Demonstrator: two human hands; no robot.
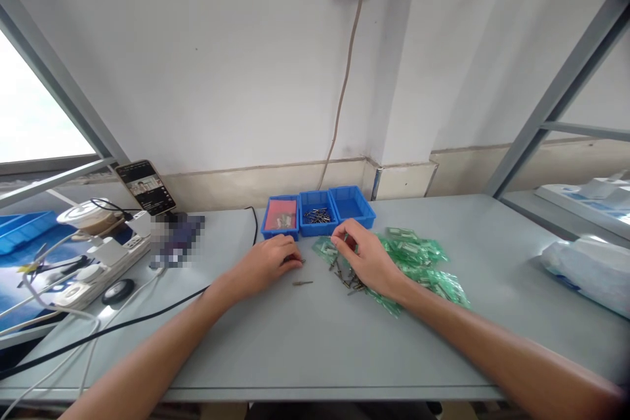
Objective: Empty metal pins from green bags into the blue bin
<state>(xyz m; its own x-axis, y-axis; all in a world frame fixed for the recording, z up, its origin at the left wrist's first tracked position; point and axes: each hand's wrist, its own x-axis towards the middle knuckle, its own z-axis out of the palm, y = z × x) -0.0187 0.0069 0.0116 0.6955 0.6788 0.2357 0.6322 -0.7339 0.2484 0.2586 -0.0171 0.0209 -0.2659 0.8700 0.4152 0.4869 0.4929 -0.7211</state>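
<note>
My left hand (268,264) rests low over the grey table with its fingers closed. A bit of a small metal pin shows at its fingertips. Just in front of that hand lies a single metal pin (302,283). Thumb and forefinger of my right hand (363,254) are pinched together above a green plastic bag (325,248); whatever is between them is too small to make out. Loose metal pins (339,273) lie in a pile beside and partly under the right hand. More green bags (418,249) with small parts inside spread to its right.
Three blue bins stand behind the hands: one with a pink sheet (280,213) and small parts, one with metal pins (317,215), one bare-bottomed bin (352,209). At left are a phone (145,187), power strip (105,269) and black cable (147,315). A white plastic pack (590,272) lies right.
</note>
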